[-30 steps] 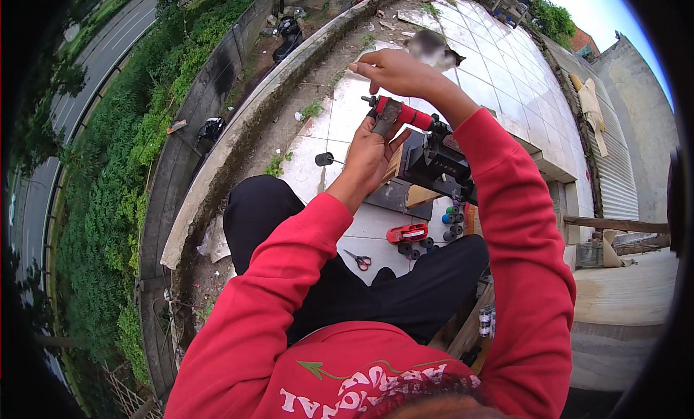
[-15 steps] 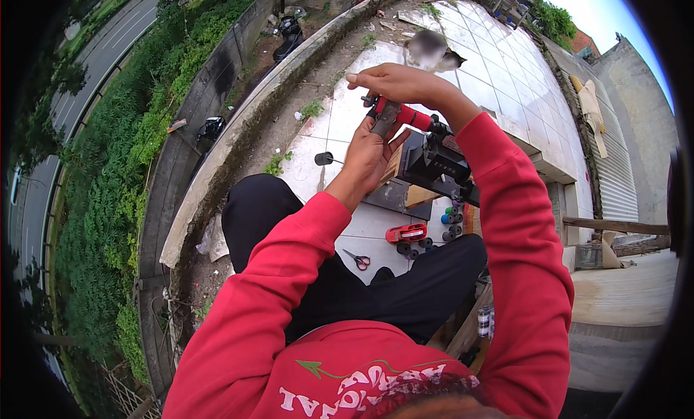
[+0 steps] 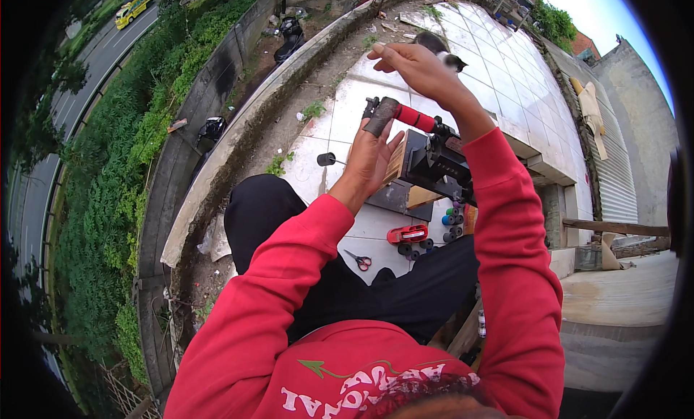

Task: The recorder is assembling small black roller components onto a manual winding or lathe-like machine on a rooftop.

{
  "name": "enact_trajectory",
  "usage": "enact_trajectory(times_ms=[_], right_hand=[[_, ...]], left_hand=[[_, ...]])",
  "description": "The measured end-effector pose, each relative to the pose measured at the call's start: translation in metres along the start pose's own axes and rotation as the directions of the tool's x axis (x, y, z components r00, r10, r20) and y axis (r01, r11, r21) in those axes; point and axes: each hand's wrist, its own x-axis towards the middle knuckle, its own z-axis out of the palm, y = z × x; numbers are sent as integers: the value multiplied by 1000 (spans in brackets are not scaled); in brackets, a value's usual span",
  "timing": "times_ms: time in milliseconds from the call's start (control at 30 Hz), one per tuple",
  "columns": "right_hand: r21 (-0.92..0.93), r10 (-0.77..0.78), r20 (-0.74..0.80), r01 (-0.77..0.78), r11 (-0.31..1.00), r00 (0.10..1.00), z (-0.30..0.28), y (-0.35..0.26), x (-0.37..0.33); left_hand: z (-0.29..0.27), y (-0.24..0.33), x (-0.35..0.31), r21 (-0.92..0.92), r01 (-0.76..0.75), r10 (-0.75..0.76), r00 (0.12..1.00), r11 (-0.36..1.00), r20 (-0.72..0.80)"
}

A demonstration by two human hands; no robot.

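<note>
A red roller juts left from a black machine with a wooden side. A dark grey strip lies over the roller's left end. My left hand is palm up beneath that end, its thumb alongside the strip and a finger stretched apart. Its other fingers are partly hidden behind the strip. Raised above the roller, my right hand touches nothing; its fingers are loosely bent and apart. A thin rod with a black cylindrical end sticks out near my left wrist.
On the tiles by my legs lie scissors, a red tape dispenser and several dark and coloured rolls. A black-and-white cat is beyond my right hand. A low concrete wall runs along the left.
My right hand has lifted up and away from the roller. The dark strip now sits flatter across the roller's end, and my left palm shows more. A yellow vehicle has appeared on the road.
</note>
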Motion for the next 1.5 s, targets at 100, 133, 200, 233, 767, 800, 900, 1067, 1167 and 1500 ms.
enact_trajectory(times_ms=[100, 133, 200, 233, 767, 800, 900, 1067, 1167, 1500], right_hand=[[-110, 26, -39, -30, 993, 999, -5, 1, -22], [-119, 87, -49, -93, 989, 995, -1, 1, -32], [-133, 129, 7, -127, 983, 992, 4, 3, -50], [-147, 202, 52, -193, 970, 978, 6, 4, -56], [-7, -1, -80, 0, 1000, 997, 14, 14, -71], [-7, 0, -83, -1, 1000, 997, 14, 13, -71], [-36, 9, -49, -11, 999, 999, 13, 13, -71], [-26, 1, -66, -3, 1000, 998, 13, 13, -71], [-76, 61, -40, -64, 995, 997, 13, 12, -71], [-46, 45, -32, -47, 998, 998, 12, 9, -71]], left_hand=[[-6, 6, -1, -73, -68, 64, 997, 995, -53], [-8, 9, 0, -105, -77, 74, 997, 991, -37], [-12, 14, 0, -140, -70, 65, 997, 988, -40], [-14, 16, -1, -69, -89, 81, 992, 994, -101], [-16, 15, 5, 16, -169, 162, 908, 986, -386], [-16, 15, 6, -98, -176, 144, 952, 980, -271], [-19, 17, 6, 153, -76, 148, 827, 985, -542], [-24, 17, 11, -65, -167, 141, 946, 984, -293], [-28, 21, 14, 112, -61, 116, 800, 992, -589], [-21, 32, 13, 98, -120, 153, 863, 988, -482]])
